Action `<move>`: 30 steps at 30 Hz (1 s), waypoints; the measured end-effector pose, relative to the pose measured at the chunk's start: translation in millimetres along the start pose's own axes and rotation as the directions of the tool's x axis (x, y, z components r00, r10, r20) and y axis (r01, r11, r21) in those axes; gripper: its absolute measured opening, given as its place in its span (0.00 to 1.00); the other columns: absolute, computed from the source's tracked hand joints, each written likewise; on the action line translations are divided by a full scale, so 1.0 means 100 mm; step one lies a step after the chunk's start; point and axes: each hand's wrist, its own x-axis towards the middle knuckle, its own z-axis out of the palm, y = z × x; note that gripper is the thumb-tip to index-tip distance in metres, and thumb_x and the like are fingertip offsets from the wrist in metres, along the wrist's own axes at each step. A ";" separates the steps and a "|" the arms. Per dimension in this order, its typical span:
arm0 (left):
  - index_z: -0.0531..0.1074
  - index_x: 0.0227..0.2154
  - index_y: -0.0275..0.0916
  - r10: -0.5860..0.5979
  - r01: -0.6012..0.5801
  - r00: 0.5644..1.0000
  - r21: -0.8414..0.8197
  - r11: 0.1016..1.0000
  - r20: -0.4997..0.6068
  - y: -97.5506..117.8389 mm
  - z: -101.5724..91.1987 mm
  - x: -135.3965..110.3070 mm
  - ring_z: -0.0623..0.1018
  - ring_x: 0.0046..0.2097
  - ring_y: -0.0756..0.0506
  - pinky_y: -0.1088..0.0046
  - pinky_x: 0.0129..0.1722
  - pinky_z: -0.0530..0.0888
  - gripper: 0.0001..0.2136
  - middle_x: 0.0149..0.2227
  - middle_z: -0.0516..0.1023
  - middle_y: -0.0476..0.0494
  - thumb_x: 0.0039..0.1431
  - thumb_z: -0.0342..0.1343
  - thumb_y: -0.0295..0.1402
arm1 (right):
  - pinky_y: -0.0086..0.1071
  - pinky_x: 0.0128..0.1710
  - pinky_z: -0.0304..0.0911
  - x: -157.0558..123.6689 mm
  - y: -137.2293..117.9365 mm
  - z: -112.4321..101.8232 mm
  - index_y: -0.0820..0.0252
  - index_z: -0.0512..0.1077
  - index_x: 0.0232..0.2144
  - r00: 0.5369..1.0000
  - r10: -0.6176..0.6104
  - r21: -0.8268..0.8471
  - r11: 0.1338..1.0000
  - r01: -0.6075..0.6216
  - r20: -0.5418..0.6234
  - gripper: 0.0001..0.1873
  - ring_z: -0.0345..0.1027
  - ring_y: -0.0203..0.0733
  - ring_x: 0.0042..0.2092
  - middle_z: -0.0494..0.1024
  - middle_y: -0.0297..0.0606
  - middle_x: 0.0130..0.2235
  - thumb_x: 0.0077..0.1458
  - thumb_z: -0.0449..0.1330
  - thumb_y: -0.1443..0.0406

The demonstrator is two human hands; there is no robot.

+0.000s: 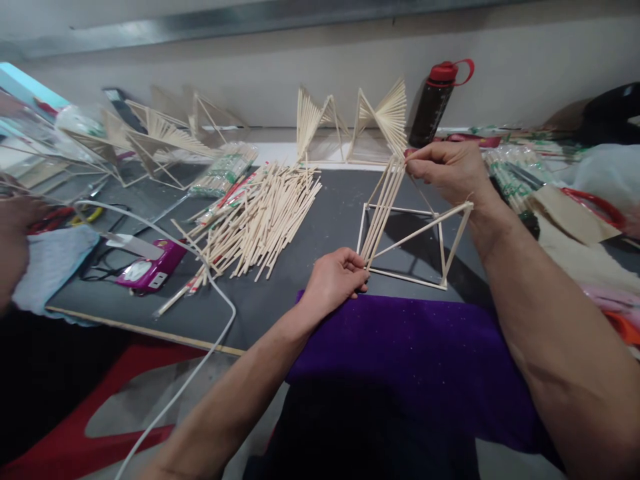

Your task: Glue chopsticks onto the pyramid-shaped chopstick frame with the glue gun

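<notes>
A frame of thin wooden sticks (pixel 440 227) stands on the dark mat (pixel 320 220), with a fan of several sticks (pixel 383 203) leaning across it. My left hand (pixel 335 279) is closed in a pinch on the lower ends of those sticks, at the frame's near left corner. My right hand (pixel 450 170) is closed on their upper ends, above the frame's far side. A loose pile of wooden sticks (pixel 255 220) lies on the mat to the left of my left hand.
Finished stick structures (pixel 350 123) stand at the back, others (pixel 145 143) at far left. A dark bottle with a red cap (pixel 435 100) stands behind my right hand. A magenta device (pixel 150 270) with a white cable (pixel 220 327) lies left. Purple cloth (pixel 410 353) covers the near edge. Another person's hand (pixel 13 247) shows at the left.
</notes>
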 end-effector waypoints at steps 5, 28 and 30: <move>0.70 0.30 0.37 0.008 -0.007 1.000 0.031 0.999 -0.009 -0.03 0.01 0.02 0.80 0.26 0.48 0.79 0.19 0.73 0.04 0.23 0.75 0.50 0.52 0.60 0.27 | 0.31 0.26 0.57 -0.01 0.00 0.00 0.59 0.81 0.27 1.000 -0.025 -0.002 1.000 0.025 -0.009 0.04 0.63 0.34 0.25 0.75 0.33 0.24 0.48 0.65 0.67; 0.71 0.29 0.40 0.347 -0.233 0.932 0.557 0.797 -0.106 -0.03 0.09 0.02 0.75 0.28 0.48 0.72 0.32 0.67 0.04 0.27 0.79 0.48 0.58 0.55 0.32 | 0.28 0.25 0.54 -0.02 -0.02 0.02 0.60 0.81 0.25 1.000 -0.011 0.067 0.998 0.012 -0.017 0.04 0.60 0.32 0.23 0.74 0.31 0.21 0.47 0.64 0.67; 0.71 0.30 0.40 0.361 -0.224 0.926 0.614 0.757 -0.107 -0.03 0.10 0.02 0.76 0.30 0.47 0.71 0.33 0.66 0.05 0.28 0.80 0.47 0.59 0.55 0.33 | 0.28 0.25 0.55 -0.02 -0.03 0.02 0.59 0.81 0.25 1.000 -0.017 0.070 0.997 0.019 -0.023 0.04 0.61 0.32 0.24 0.74 0.31 0.21 0.47 0.65 0.68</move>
